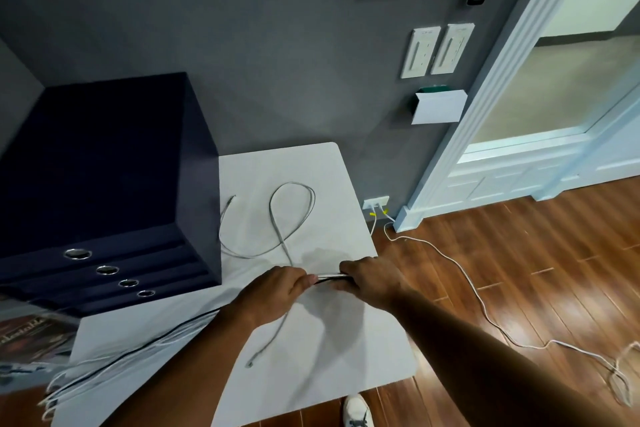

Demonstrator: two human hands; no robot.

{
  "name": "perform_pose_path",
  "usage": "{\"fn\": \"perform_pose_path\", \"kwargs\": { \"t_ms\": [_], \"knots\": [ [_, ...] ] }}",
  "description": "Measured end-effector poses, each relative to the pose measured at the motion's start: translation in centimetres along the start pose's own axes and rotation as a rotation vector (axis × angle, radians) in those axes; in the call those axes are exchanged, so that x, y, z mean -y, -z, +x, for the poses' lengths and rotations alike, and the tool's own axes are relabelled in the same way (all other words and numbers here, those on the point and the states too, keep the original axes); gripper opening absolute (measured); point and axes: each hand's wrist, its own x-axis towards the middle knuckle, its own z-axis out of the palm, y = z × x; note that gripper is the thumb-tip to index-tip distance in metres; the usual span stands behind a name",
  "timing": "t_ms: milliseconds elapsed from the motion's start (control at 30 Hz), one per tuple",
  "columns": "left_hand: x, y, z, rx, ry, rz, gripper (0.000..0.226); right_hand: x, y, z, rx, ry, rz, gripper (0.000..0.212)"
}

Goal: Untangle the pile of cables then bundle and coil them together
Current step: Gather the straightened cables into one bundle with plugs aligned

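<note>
On the white table (346, 340) my left hand (273, 291) and my right hand (372, 279) grip a short straight stretch of bundled black and white cables (329, 277) between them. The long tails of this bundle (114, 357) run under my left forearm and hang off the table's front left edge. A loose grey cable (294, 208) lies in a loop behind my hands. One end of it points to the back left, and the other end (250, 364) trails toward me under my left hand.
A dark blue box file stack (104, 184) with metal finger rings stands on the table's left. A white cord (485, 305) runs from a wall socket (375, 202) across the wooden floor at right. A white shoe (356, 409) shows below the table.
</note>
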Motion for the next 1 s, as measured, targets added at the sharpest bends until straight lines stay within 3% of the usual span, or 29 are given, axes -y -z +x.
{"fn": "perform_pose_path", "kwargs": {
  "t_ms": [67,167,300,533,700,800,1000],
  "knots": [
    [0.1,-0.3,0.2,-0.008,0.010,-0.026,0.053,-1.0,-0.1,0.0,-0.007,-0.101,0.004,0.065],
    [0.4,0.2,0.2,-0.022,0.019,-0.090,0.055,-3.1,-0.2,0.1,0.004,-0.263,0.009,0.032],
    [1.1,1.5,-0.2,-0.035,0.053,-0.136,0.056,-6.3,0.2,-0.4,-0.009,-0.442,0.098,0.019],
    [0.5,2.0,-0.3,-0.013,0.075,-0.126,0.058,-6.7,-0.9,-0.3,-0.054,-0.438,0.125,0.027],
    [-0.5,1.5,-0.7,0.049,0.120,-0.209,0.056,-5.6,-1.6,0.2,-0.231,-0.471,0.187,0.038],
    [-0.7,1.1,-1.2,0.071,0.122,-0.243,0.058,-4.8,-2.4,0.4,-0.269,-0.524,0.369,0.022],
    [-1.1,0.0,-1.8,0.098,0.093,-0.250,0.063,-3.5,-3.7,0.1,-0.297,-0.565,0.624,0.023]
  ]
}}
